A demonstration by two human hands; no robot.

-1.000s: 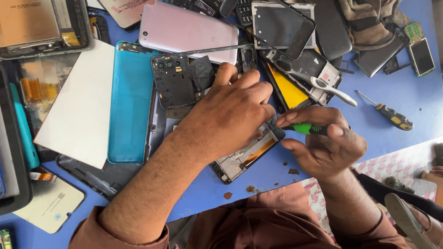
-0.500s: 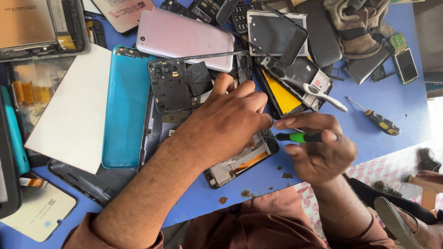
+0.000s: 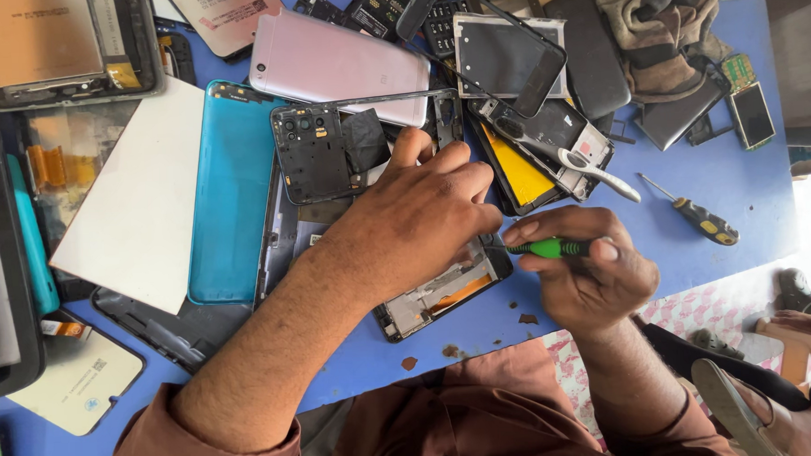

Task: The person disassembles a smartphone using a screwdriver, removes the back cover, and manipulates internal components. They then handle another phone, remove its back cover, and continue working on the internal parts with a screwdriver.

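An opened phone body (image 3: 444,294) lies on the blue table (image 3: 746,194), its inner frame and an orange part showing. My left hand (image 3: 414,223) rests on top of it, fingers curled and pressing it down. My right hand (image 3: 582,276) is closed around a green-handled screwdriver (image 3: 550,247), whose tip points left to the phone's right edge beside my left fingertips. A black inner cover plate (image 3: 318,155) with camera holes sits just above my left hand.
A teal back cover (image 3: 229,203), a white sheet (image 3: 135,206) and a pink phone back (image 3: 337,64) lie to the left and above. Phone parts are piled at the top, with a cloth (image 3: 664,30). A yellow-and-black screwdriver (image 3: 697,213) lies right.
The view has shifted a little; both hands stay at the phone's right edge. My right hand with the green screwdriver has turned slightly, its handle now lying more level.
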